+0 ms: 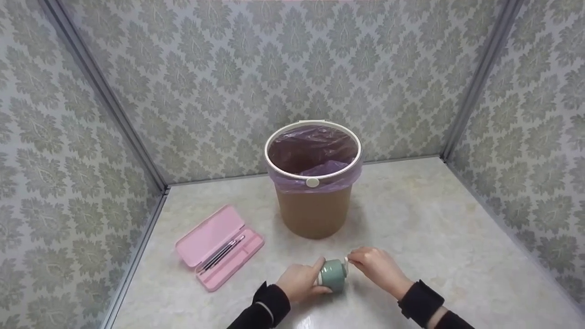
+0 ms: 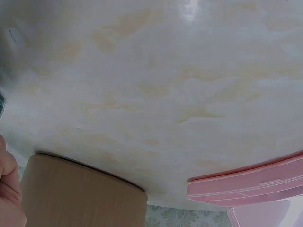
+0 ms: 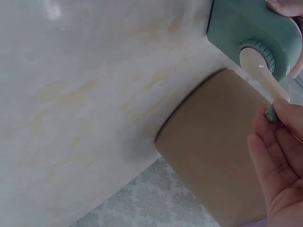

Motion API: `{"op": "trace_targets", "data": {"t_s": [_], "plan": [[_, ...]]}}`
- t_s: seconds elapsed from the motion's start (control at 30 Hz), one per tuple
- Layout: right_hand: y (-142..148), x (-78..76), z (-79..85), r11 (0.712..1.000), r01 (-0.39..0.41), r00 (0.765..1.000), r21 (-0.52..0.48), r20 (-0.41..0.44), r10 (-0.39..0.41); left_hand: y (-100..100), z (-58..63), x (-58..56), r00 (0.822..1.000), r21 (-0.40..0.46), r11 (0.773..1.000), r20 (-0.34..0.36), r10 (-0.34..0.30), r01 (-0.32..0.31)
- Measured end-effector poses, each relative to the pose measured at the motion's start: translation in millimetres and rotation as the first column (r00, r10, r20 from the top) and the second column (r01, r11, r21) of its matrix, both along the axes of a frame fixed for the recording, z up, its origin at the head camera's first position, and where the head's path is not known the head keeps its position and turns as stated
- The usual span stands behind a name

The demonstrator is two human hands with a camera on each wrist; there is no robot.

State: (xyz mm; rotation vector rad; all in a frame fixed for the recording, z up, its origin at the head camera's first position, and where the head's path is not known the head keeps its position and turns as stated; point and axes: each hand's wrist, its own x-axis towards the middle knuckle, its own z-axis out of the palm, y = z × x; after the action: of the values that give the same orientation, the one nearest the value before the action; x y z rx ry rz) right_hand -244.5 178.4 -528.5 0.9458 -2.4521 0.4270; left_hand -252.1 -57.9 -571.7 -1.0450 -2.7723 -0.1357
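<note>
My left hand (image 1: 299, 281) grips a green crank pencil sharpener (image 1: 334, 274) around its body, above the table in front of the bin. The sharpener's white crank arm (image 3: 260, 71) faces my right hand (image 1: 378, 268). Between thumb and fingers, the right hand pinches the small green knob (image 3: 271, 115) at the end of that arm. In the left wrist view only part of the left hand (image 2: 8, 189) shows at the left edge. The far side of the sharpener is hidden behind the left fingers.
A brown bin (image 1: 313, 212) with a white rim and a purple liner (image 1: 336, 168) stands behind the hands. To the left lies an open pink pencil case (image 1: 211, 235) with several pencils (image 1: 221, 255) in it. Patterned wall panels (image 1: 292, 59) enclose the marbled table (image 1: 425, 219).
</note>
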Motion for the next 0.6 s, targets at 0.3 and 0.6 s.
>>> {"op": "trace_targets", "data": {"t_s": [0.3,0.6], "plan": [[-3,-17.2,1.0,1.000,0.000,0.999,0.008,0.035,-0.001,-1,-1.5,-4.9,1.000,-0.002,1.000,-0.026,-0.010,0.010],[-7,-22.2,-4.2,0.998,0.003,0.999,0.060,0.054,-0.006,-2,-6.0,-1.4,1.000,0.012,1.000,0.010,-0.003,0.003]]}}
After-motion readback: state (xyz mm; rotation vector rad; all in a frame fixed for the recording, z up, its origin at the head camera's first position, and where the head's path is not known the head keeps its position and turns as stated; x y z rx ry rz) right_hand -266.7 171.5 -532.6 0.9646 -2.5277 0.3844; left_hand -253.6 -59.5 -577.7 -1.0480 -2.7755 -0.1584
